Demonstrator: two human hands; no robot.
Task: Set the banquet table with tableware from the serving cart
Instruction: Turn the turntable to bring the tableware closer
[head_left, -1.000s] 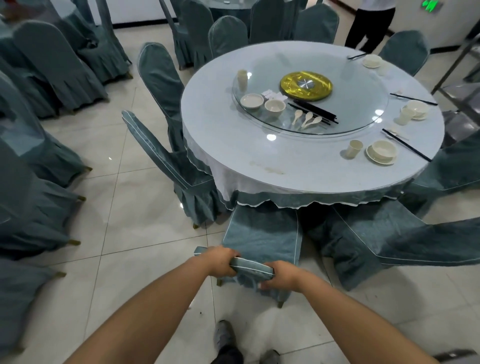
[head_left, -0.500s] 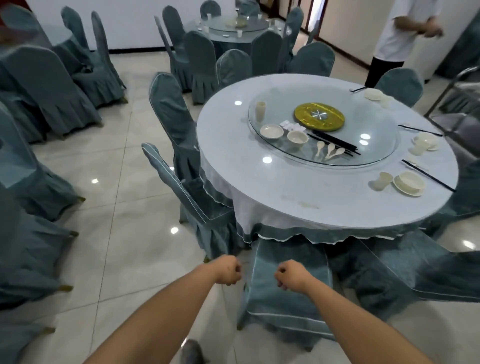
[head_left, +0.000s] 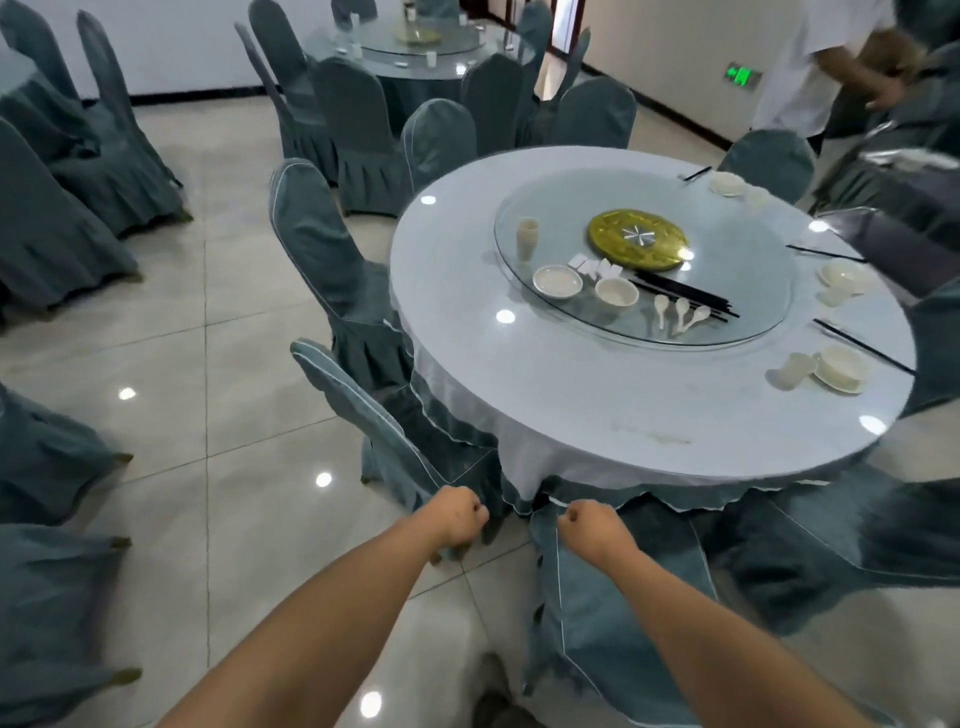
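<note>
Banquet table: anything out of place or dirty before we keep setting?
Yes. A faint brownish stain marks the tablecloth near the front edge. Spare spoons and chopsticks lie loose on the glass turntable, not at seats.

head view, angled down, table (head_left: 597, 395) near

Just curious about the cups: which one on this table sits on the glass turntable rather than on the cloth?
The tall cup at the turntable's far-left edge, behind the small plate. The other cups stand on the cloth beside place settings.
</note>
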